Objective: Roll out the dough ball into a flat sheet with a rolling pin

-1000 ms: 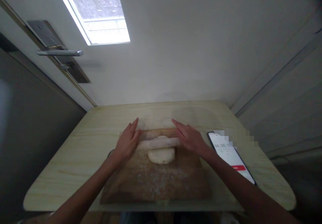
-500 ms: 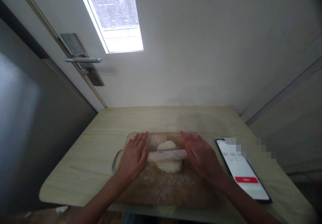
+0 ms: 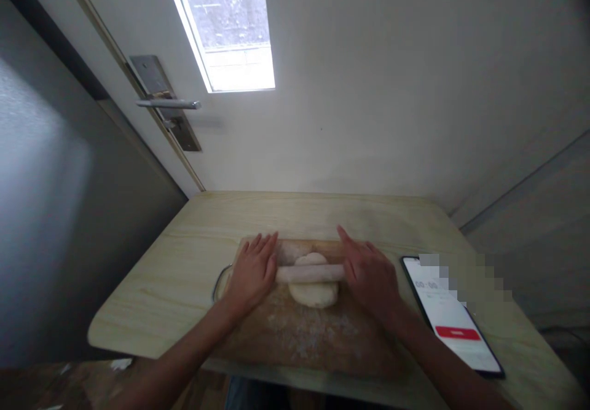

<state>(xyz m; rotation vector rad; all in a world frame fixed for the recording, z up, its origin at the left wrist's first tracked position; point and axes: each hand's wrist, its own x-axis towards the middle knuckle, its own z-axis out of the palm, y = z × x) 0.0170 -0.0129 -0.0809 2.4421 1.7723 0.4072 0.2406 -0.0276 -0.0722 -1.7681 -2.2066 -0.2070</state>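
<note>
A pale rolling pin (image 3: 310, 273) lies across a flattened lump of white dough (image 3: 314, 292) on a floured wooden board (image 3: 313, 336). My left hand (image 3: 252, 273) rests flat on the pin's left end, fingers stretched forward. My right hand (image 3: 369, 273) lies flat on the right end, fingers likewise extended. Both palms press down on the pin; its ends are hidden beneath them.
The board sits on a light wood-grain table (image 3: 193, 250). A phone (image 3: 449, 315) with a lit screen and red button lies to the right of the board. A metal loop (image 3: 220, 278) shows at the board's left edge. A door with a lever handle (image 3: 168, 104) stands behind.
The pin rolled toward me from the dough's far edge to its middle, then slightly away again. My view shifted left, so the table sits further right in frame.
</note>
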